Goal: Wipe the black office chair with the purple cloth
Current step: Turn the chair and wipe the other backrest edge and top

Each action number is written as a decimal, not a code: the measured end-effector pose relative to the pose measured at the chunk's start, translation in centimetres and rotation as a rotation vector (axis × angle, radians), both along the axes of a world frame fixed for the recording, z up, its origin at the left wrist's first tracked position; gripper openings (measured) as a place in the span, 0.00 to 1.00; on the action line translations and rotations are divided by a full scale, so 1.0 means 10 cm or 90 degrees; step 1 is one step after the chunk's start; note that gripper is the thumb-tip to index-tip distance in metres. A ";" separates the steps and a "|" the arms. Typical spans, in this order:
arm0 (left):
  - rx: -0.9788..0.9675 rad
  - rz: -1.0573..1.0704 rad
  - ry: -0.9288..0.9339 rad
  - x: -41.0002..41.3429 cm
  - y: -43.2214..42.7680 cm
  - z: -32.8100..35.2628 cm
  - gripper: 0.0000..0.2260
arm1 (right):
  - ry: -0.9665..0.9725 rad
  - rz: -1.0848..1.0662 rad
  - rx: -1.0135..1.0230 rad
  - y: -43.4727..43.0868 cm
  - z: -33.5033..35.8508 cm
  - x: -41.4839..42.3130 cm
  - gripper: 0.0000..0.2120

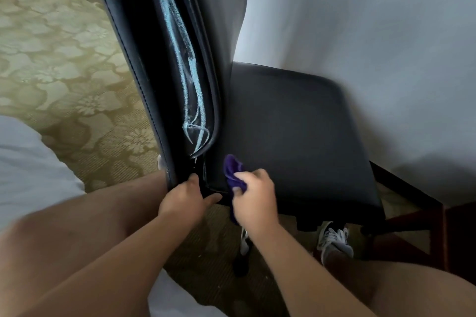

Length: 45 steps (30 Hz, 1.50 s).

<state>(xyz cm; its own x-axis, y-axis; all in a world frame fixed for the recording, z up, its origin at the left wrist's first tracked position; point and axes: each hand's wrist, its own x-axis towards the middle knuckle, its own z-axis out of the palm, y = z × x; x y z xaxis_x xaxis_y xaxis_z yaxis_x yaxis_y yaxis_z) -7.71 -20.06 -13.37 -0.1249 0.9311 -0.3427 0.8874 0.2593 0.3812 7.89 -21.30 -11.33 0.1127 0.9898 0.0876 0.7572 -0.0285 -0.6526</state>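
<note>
At chair (296, 123) base, two hands, one purple cloth (233, 171)

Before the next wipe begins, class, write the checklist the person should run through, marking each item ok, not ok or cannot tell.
1. Purple cloth held in the right hand: ok.
2. Left hand steadying the black chair at the base of the backrest: ok.
3. Cloth touching the pale streaks on the backrest edge: not ok, it sits lower, beside the seat.
4. Streaks removed: not ok, still visible.
5. Seat free of objects: ok.
6. Cloth damp: cannot tell.
</note>
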 end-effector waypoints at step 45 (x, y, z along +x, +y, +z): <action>0.023 0.014 -0.044 0.03 0.00 0.06 0.35 | -0.074 -0.278 -0.095 -0.27 0.09 1.19 0.15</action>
